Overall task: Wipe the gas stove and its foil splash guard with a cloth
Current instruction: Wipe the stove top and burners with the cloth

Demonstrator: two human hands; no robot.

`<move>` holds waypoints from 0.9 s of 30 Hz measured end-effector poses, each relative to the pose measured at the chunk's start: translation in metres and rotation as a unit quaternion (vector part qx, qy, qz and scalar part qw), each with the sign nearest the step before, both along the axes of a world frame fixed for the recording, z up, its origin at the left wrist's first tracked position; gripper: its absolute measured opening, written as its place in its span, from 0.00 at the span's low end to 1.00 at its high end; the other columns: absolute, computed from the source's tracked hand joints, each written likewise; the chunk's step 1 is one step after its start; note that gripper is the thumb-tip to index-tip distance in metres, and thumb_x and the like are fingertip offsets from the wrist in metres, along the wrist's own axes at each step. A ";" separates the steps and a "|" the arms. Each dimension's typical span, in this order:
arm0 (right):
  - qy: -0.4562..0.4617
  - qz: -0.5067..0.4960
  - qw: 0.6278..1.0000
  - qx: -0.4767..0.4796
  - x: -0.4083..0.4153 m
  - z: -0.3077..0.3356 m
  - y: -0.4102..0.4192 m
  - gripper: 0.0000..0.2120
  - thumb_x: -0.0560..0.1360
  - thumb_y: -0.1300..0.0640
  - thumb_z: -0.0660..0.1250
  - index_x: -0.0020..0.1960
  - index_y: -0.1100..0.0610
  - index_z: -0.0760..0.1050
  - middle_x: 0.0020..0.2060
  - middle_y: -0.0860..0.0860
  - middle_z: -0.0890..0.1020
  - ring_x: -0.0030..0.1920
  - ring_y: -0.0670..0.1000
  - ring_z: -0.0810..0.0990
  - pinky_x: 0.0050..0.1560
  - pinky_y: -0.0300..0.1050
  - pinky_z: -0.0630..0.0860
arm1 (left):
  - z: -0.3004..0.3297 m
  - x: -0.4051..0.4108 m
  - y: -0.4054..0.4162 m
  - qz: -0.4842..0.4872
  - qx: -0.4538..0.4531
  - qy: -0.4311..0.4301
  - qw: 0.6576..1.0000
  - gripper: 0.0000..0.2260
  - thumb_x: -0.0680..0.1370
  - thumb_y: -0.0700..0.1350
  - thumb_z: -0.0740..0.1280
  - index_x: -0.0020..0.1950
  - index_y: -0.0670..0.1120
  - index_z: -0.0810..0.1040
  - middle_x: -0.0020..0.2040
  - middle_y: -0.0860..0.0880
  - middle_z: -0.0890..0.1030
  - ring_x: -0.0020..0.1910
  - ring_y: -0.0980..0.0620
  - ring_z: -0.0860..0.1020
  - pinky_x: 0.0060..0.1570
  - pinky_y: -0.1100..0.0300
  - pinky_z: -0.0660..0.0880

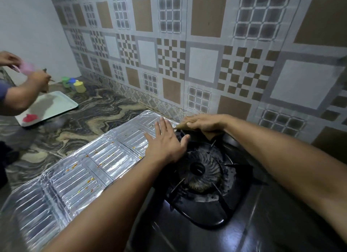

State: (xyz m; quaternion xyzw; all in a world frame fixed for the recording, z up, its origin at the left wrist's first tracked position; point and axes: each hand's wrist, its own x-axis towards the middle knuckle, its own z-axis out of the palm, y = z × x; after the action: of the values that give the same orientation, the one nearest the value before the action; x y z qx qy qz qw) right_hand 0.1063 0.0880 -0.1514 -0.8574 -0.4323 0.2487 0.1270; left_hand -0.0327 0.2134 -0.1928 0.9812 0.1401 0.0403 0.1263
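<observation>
A black gas stove (pixel 253 210) with a round burner (pixel 201 171) under a pan support fills the lower right. The silver foil splash guard (pixel 75 176) lies flat on the counter to its left, dotted with orange-red specks. My left hand (pixel 165 141) rests flat, fingers spread, on the guard's far end next to the burner. My right hand (pixel 204 122) grips a brown cloth (pixel 185 127) at the stove's back edge, close to the tiled wall.
Another person (pixel 22 94) stands at the far left, hands over a pale green tray (pixel 56 105) bearing a red item (pixel 30 118). Coloured plastic cups (pixel 75 84) stand in the corner. A marbled counter (pixel 90 112) lies between tray and foil.
</observation>
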 end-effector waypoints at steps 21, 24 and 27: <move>-0.066 -0.134 0.985 0.085 0.000 0.011 -0.027 0.15 0.70 0.60 0.75 0.57 0.52 0.82 0.45 0.45 0.79 0.49 0.46 0.76 0.49 0.41 0.69 | 0.002 -0.004 0.000 0.029 0.008 0.008 1.000 0.48 0.72 0.73 0.47 0.78 0.40 0.40 0.79 0.43 0.38 0.78 0.45 0.40 0.71 0.32 0.42; -0.038 -0.144 0.986 0.068 0.000 0.011 -0.043 0.13 0.70 0.60 0.75 0.54 0.52 0.83 0.41 0.44 0.80 0.47 0.46 0.76 0.49 0.40 0.69 | 0.005 -0.004 0.003 0.055 -0.015 0.032 0.998 0.52 0.69 0.76 0.48 0.78 0.40 0.40 0.79 0.43 0.38 0.78 0.44 0.41 0.69 0.31 0.43; -0.042 -0.152 0.987 0.020 -0.005 0.016 -0.076 0.11 0.69 0.61 0.75 0.46 0.45 0.82 0.41 0.46 0.82 0.46 0.48 0.78 0.50 0.44 0.73 | 0.007 -0.004 0.001 0.062 -0.021 0.052 0.996 0.52 0.69 0.77 0.47 0.78 0.40 0.40 0.79 0.43 0.38 0.78 0.43 0.40 0.68 0.30 0.43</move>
State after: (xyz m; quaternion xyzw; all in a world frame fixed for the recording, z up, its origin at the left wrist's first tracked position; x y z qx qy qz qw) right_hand 0.1018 0.0120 -0.1352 -0.9202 -0.3067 0.1812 0.1621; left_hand -0.0370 0.2146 -0.1857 0.9685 0.2083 -0.0064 0.1365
